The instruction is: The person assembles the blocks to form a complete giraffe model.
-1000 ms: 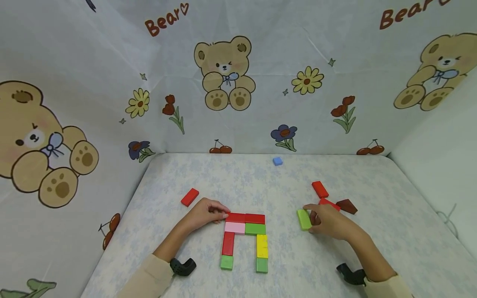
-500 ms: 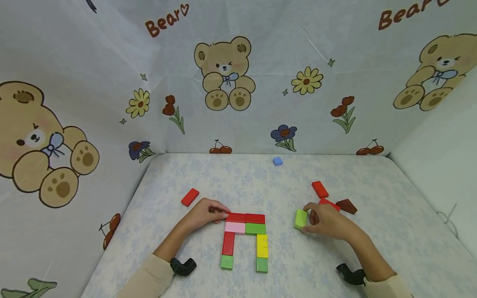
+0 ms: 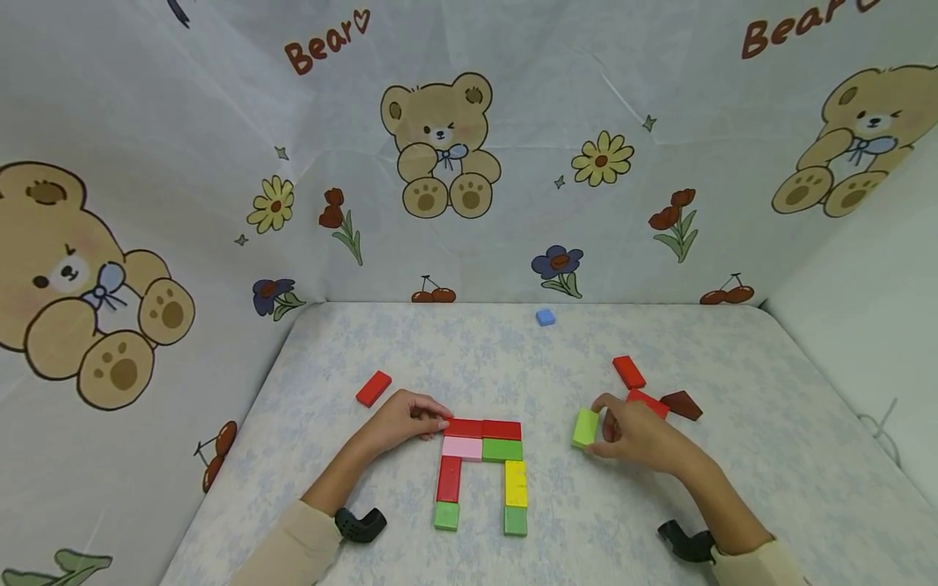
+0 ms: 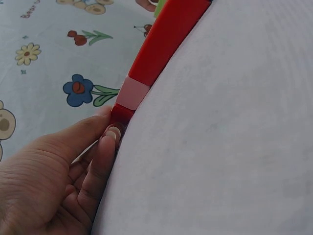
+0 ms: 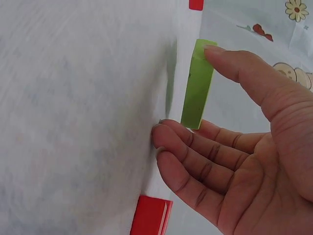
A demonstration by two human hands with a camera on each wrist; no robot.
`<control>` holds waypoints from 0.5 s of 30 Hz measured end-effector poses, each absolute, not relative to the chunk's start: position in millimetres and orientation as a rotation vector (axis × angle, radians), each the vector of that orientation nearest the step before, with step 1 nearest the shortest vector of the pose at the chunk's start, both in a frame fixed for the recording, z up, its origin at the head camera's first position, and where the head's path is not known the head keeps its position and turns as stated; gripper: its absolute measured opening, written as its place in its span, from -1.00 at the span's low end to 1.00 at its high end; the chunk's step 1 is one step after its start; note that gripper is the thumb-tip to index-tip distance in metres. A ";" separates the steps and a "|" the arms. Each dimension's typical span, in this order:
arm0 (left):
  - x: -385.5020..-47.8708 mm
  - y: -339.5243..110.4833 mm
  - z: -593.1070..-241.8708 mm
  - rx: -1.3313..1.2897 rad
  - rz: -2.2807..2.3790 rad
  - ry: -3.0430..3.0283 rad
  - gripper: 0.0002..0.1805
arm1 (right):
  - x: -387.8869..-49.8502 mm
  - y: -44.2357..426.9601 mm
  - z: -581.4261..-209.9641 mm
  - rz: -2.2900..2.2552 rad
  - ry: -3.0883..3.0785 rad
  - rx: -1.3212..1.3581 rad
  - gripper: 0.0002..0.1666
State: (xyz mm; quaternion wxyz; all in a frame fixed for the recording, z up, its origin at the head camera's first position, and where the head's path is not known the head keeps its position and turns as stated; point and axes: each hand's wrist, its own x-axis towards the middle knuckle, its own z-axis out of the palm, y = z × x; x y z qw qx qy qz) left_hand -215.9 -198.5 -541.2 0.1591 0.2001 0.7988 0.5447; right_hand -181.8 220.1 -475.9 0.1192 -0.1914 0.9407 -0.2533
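Note:
My left hand pinches the left end of a red block, lying at the top left of a flat arch of blocks. Below that block is a pink block, beside a green block. Thumb and index fingertip meet at the red block's end in the left wrist view. My right hand pinches a lime-green block at its ends, slightly tilted and just off the table, right of the arch. Its other fingers curl loosely below. Another red block continues the top row.
The arch's legs have a red block, a yellow block and green ends. Loose red blocks and a brown piece lie beyond the right hand. A red block lies left; a blue one lies at the back.
The right hand has shifted the lime-green block a little to the left, toward the arch, and turned it slightly. The left hand has stayed at the red block's end.

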 end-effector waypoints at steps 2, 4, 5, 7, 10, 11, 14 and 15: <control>-215.4 -198.2 -540.5 0.569 1.561 2.279 -0.82 | -182.1 216.3 -476.3 -0.736 2.751 -0.567 -0.33; -214.8 -198.0 -539.7 0.561 1.566 2.275 -0.83 | -182.5 212.1 -476.6 -0.738 2.746 -0.571 -0.33; -214.4 -197.8 -539.3 0.558 1.566 2.275 -0.83 | -182.7 209.9 -476.6 -0.744 2.740 -0.568 -0.33; -214.1 -197.5 -538.9 0.552 1.564 2.281 -0.83 | -183.4 205.3 -476.2 -0.749 2.729 -0.564 -0.33; -213.9 -197.3 -539.3 0.545 1.562 2.285 -0.83 | -183.8 198.2 -475.6 -0.747 2.716 -0.561 -0.33; -213.9 -197.4 -539.4 0.544 1.562 2.287 -0.83 | -184.0 195.7 -475.6 -0.745 2.714 -0.561 -0.33; -214.6 -197.6 -540.5 0.548 1.559 2.289 -0.83 | -184.5 188.4 -475.3 -0.740 2.713 -0.572 -0.33; -214.9 -197.7 -540.7 0.549 1.557 2.289 -0.83 | -184.6 186.0 -475.2 -0.738 2.712 -0.573 -0.33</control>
